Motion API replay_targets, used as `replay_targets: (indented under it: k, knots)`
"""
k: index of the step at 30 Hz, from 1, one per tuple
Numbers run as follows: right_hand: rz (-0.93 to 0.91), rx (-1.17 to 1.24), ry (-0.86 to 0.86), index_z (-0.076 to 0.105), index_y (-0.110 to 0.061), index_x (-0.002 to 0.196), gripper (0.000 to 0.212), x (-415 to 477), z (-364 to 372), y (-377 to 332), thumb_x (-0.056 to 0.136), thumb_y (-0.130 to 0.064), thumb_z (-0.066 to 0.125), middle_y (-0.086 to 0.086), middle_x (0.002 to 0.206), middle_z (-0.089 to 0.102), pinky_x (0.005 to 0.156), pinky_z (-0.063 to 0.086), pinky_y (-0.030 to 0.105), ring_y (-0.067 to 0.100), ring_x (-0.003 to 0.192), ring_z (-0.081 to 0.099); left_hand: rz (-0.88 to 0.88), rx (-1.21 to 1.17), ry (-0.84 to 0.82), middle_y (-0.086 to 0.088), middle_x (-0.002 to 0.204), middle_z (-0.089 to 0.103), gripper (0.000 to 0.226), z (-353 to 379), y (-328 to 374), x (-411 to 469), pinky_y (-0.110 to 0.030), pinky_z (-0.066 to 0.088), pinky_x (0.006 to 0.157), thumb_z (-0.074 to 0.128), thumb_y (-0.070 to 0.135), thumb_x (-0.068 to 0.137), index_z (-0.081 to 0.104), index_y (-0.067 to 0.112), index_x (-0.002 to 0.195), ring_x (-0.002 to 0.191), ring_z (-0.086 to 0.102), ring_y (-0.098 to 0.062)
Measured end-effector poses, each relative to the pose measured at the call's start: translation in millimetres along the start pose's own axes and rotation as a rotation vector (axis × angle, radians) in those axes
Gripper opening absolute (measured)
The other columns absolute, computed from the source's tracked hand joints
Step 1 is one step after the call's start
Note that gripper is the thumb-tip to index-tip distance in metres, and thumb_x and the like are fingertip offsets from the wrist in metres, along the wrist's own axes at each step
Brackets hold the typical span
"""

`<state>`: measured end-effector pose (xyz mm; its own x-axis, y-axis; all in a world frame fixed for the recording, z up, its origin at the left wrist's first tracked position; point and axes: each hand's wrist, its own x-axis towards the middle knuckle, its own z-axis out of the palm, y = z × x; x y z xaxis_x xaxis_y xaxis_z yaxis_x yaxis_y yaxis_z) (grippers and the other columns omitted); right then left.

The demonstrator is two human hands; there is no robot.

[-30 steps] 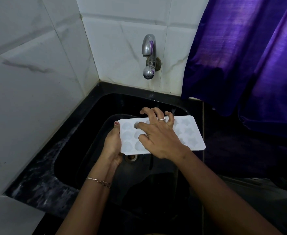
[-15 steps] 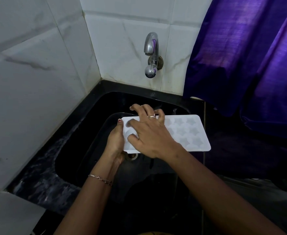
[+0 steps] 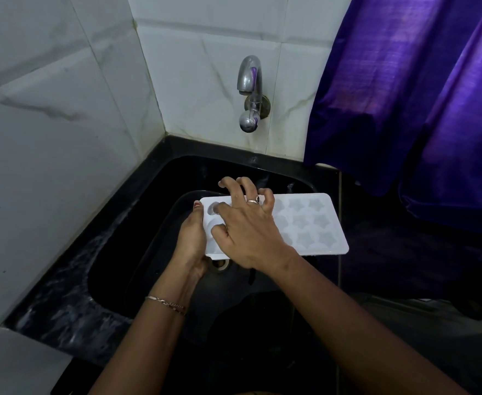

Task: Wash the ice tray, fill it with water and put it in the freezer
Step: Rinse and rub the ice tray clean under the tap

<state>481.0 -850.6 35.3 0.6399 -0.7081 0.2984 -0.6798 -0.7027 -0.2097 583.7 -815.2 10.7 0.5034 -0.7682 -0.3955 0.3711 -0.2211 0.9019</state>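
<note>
Ice tray [image 3: 313, 223]: white, oblong, star-shaped cavities facing up; held level above the black sink [image 3: 137, 252], centre of the frame, long side running left to right, its right end reaching over the sink's right rim.

Left hand [image 3: 191, 238]: gripped on the tray's left short end, thumb laid on the top corner, remaining fingers hidden under the tray. A thin bracelet [image 3: 167, 304] is worn on that wrist.

Right hand [image 3: 248, 232]: placed on top of the tray's left half, fingers bent claw-like and spread, tips reaching to the far edge and past it, thumb pressed on the upper surface near the front edge. A ring [image 3: 253, 200] is worn on one finger.

Drain [image 3: 219, 264]: partly seen just below the tray's near-left corner.

Tap [image 3: 250, 92]: chrome, wall-mounted, upper centre, well above the tray.

Wall tiles [image 3: 48, 138]: white, grey-veined, upper left and behind the tap.

Curtain [image 3: 419, 95]: purple, upper right, hanging down to the counter beside the sink.
</note>
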Motion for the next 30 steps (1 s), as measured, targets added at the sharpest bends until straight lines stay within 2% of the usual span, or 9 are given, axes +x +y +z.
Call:
replay_targets:
  k: [5, 9, 13, 16, 18, 22, 25, 28, 30]
  knots:
    - [-0.036, 0.009, -0.036, 0.070, -0.028, 0.102, 0.049, 2.2, 3.8, 4.1, 0.077, -0.037, 0.029, 0.001, 0.139, 0.043, 0.099, 0.017, 0.044, 0.021, 0.130, 0.031, -0.010, -0.010, -0.007, -0.002, 0.073, 0.073, 0.041, -1.8, 0.5, -0.1, -0.027, 0.054, 0.054, 0.033, 0.040, 0.103, 0.065, 0.017, 0.090, 0.063, 0.072, -0.013]
    - [-0.009, 0.005, -0.006, 0.070, -0.026, 0.101, 0.050, 0.9, 1.4, -0.2, 0.077, -0.037, 0.028, 0.002, 0.136, 0.046, 0.099, 0.018, 0.043, 0.023, 0.129, 0.035, -0.020, -0.008, 0.007, -0.008, 0.086, 0.073, 0.042, -4.3, 0.6, 0.6, -0.031, 0.054, 0.063, 0.034, 0.044, 0.102, 0.066, 0.018, 0.092, 0.072, 0.072, -0.018]
    - [-0.015, -0.005, -0.036, 0.068, -0.029, 0.106, 0.051, -0.2, 1.9, -0.5, 0.077, -0.037, 0.027, 0.002, 0.142, 0.042, 0.100, 0.016, 0.044, 0.023, 0.131, 0.033, -0.004, -0.001, 0.009, 0.000, 0.072, 0.073, 0.042, -4.7, 2.2, -0.9, -0.025, 0.054, 0.053, 0.033, 0.043, 0.103, 0.065, 0.019, 0.090, 0.063, 0.072, -0.013]
    - [-0.045, -0.012, -0.083, 0.063, -0.033, 0.113, 0.053, -0.6, 1.6, 4.5, 0.078, -0.037, 0.025, 0.002, 0.144, 0.038, 0.101, 0.013, 0.044, 0.023, 0.132, 0.029, -0.021, -0.015, 0.023, 0.000, 0.069, 0.073, 0.041, -6.7, 1.7, -1.2, -0.030, 0.054, 0.059, 0.034, 0.043, 0.102, 0.064, 0.017, 0.089, 0.063, 0.071, -0.014]
    - [-0.040, 0.004, -0.061, 0.061, -0.031, 0.117, 0.051, -3.9, -2.2, 7.2, 0.078, -0.036, 0.028, 0.001, 0.145, 0.036, 0.100, 0.013, 0.043, 0.022, 0.133, 0.028, -0.039, -0.018, 0.027, -0.003, 0.074, 0.074, 0.042, -8.1, 0.8, 0.0, -0.033, 0.055, 0.063, 0.036, 0.044, 0.102, 0.065, 0.016, 0.091, 0.064, 0.072, -0.017]
    - [0.079, 0.094, 0.074, 0.056, -0.025, 0.119, 0.046, -18.4, -13.8, 28.2, 0.075, -0.027, 0.043, 0.000, 0.144, 0.034, 0.102, 0.018, 0.042, 0.019, 0.134, 0.023, -0.043, -0.052, 0.053, 0.000, 0.073, 0.075, 0.042, -16.8, 4.1, 3.2, -0.029, 0.055, 0.052, 0.035, 0.043, 0.103, 0.065, 0.015, 0.094, 0.062, 0.072, -0.017]
    - [0.211, 0.090, 0.175, 0.058, -0.023, 0.115, 0.040, -33.6, -18.9, 60.3, 0.075, -0.021, 0.049, 0.001, 0.139, 0.040, 0.098, 0.027, 0.040, 0.021, 0.130, 0.029, -0.032, -0.102, 0.084, 0.002, 0.076, 0.074, 0.040, -26.6, 8.2, 5.7, -0.029, 0.055, 0.052, 0.035, 0.043, 0.103, 0.064, 0.016, 0.099, 0.066, 0.072, -0.017]
    - [0.299, 0.079, 0.215, 0.060, -0.021, 0.110, 0.034, -46.0, -18.6, 84.7, 0.080, -0.021, 0.045, 0.004, 0.134, 0.046, 0.094, 0.036, 0.042, 0.023, 0.126, 0.035, -0.026, -0.121, 0.111, 0.002, 0.076, 0.074, 0.039, -33.5, 10.2, 6.3, -0.029, 0.055, 0.053, 0.037, 0.043, 0.102, 0.064, 0.016, 0.097, 0.066, 0.072, -0.016]
    - [0.299, 0.112, 0.204, 0.061, -0.021, 0.108, 0.033, -49.8, -17.4, 92.5, 0.083, -0.024, 0.040, 0.003, 0.134, 0.045, 0.095, 0.032, 0.039, 0.022, 0.126, 0.034, -0.033, -0.125, 0.119, 0.000, 0.081, 0.074, 0.039, -35.8, 11.0, 5.9, -0.033, 0.055, 0.058, 0.038, 0.044, 0.102, 0.065, 0.016, 0.098, 0.071, 0.072, -0.019]
